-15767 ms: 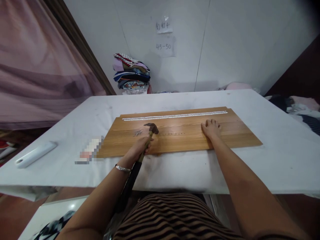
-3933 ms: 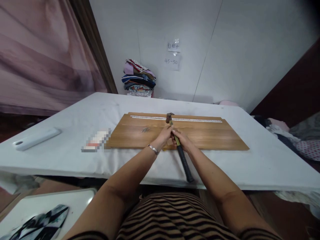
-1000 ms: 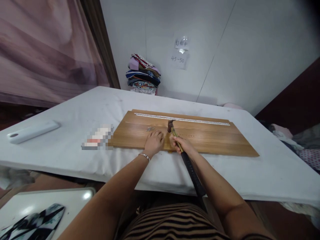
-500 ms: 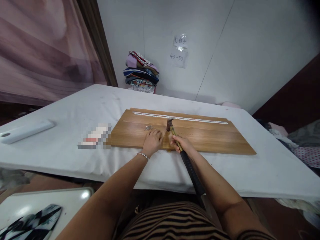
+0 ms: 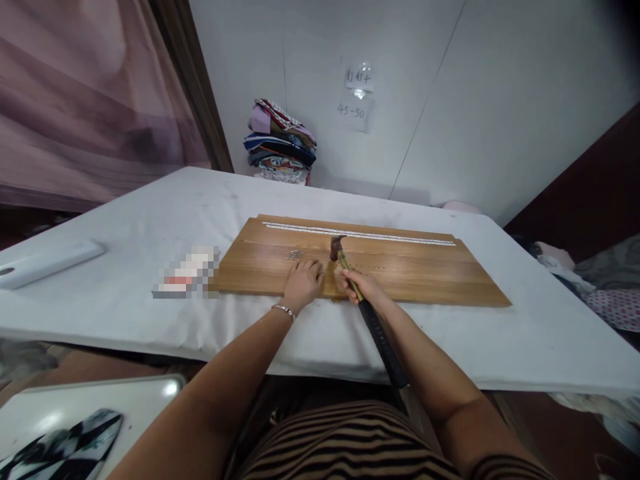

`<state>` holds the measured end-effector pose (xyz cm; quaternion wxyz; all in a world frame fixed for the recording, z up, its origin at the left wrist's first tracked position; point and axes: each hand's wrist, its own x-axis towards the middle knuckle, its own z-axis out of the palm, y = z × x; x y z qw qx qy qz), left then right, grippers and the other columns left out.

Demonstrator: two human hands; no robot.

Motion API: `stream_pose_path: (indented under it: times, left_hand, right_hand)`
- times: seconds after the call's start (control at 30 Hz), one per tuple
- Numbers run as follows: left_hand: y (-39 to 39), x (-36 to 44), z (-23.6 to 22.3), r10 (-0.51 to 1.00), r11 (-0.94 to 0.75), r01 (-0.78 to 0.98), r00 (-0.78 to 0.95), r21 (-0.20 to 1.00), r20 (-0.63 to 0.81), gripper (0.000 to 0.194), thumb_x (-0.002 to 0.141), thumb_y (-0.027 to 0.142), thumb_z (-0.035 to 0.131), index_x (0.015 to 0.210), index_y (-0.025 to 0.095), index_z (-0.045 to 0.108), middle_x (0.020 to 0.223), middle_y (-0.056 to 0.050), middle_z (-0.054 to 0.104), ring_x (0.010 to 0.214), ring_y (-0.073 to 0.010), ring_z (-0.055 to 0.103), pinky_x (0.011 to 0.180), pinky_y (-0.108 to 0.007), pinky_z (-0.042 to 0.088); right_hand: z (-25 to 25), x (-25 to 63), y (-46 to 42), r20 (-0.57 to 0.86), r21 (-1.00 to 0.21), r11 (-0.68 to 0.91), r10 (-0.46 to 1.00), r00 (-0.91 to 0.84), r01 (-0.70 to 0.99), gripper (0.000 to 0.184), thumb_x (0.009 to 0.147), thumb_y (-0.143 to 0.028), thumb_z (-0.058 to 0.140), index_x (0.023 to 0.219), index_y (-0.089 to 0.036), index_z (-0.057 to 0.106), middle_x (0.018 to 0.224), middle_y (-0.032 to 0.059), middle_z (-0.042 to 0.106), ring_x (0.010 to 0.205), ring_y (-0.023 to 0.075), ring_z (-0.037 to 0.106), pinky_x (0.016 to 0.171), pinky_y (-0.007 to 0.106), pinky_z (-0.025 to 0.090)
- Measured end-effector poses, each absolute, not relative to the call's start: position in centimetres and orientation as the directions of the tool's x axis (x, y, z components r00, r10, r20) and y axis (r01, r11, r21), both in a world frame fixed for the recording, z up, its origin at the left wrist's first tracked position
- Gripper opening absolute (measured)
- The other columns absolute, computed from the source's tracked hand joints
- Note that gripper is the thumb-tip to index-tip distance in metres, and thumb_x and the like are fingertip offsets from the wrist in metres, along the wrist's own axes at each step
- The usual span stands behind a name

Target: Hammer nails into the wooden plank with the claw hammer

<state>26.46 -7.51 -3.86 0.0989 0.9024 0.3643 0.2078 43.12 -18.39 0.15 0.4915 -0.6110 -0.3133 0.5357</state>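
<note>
My right hand [image 5: 364,285] is wrapped round the handle of a claw hammer [image 5: 377,337], well up toward its head. The brown metal head is over the middle of a wooden board [image 5: 425,277], and the black grip runs back toward my body. Just left of the hammer, my left hand [image 5: 304,280] lies flat on the board with its fingers stretched out. A small heap of nails [image 5: 294,255] is beyond its fingertips. Right of my right hand, a row of several small dark marks shows in the wood; I cannot tell whether they are nail heads or holes.
Two white strips [image 5: 360,233] run along the board's far side. Left of the board is a blurred-out box-like item [image 5: 187,273], and farther left a long white object [image 5: 50,263]. Folded clothes [image 5: 283,143] are stacked against the wall. A white cloth [image 5: 530,340] covers the table.
The whole view has shifted very slightly, with everything a little farther left and up. Both hands, the hammer and the nails keep their places on the board.
</note>
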Motion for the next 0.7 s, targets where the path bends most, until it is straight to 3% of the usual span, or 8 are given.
stream_pose_path:
  times: [0.7]
  left_hand:
    - [-7.7, 26.4, -3.9, 0.719, -0.694, 0.632, 0.629, 0.344, 0.295, 0.024, 0.101, 0.027, 0.054, 0.104, 0.023, 0.077, 0.132, -0.012, 0.075, 0.126, -0.0299, 0.065, 0.115, -0.047, 0.044]
  right_hand:
    - [1.7, 42.9, -18.9, -0.362, -0.930, -0.330, 0.901, 0.241, -0.162, 0.031, 0.086, -0.048, 0.072, 0.078, -0.023, 0.054, 0.049, -0.0081, 0.052, 0.033, 0.0082, 0.042, 0.031, 0.020, 0.032]
